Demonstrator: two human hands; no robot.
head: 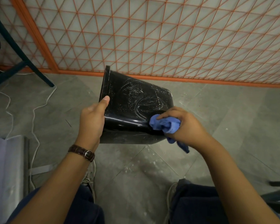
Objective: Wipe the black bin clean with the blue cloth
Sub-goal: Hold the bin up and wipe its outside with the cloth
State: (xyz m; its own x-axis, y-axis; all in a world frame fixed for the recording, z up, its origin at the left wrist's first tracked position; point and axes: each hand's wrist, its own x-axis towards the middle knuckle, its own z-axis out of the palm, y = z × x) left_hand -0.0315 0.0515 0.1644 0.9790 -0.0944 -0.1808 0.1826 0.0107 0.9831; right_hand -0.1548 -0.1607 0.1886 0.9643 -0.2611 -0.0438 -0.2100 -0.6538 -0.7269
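Note:
The black bin (132, 102) is held tipped on its side above the floor, its open rim to the left and its base to the right. White smears and scratches cover its upper side. My left hand (92, 118) grips the bin at the rim, thumb on the outer wall. My right hand (183, 123) holds the bunched blue cloth (164, 124) and presses it against the bin's lower right side near the base. A tail of the cloth hangs below my right hand.
An orange lattice screen (152, 38) stands just behind the bin. Dark chair legs (23, 65) and a white cord (34, 113) lie at the left. A grey panel (10, 167) sits at the lower left. My knees and shoes are below, on the grey tiled floor (136, 167).

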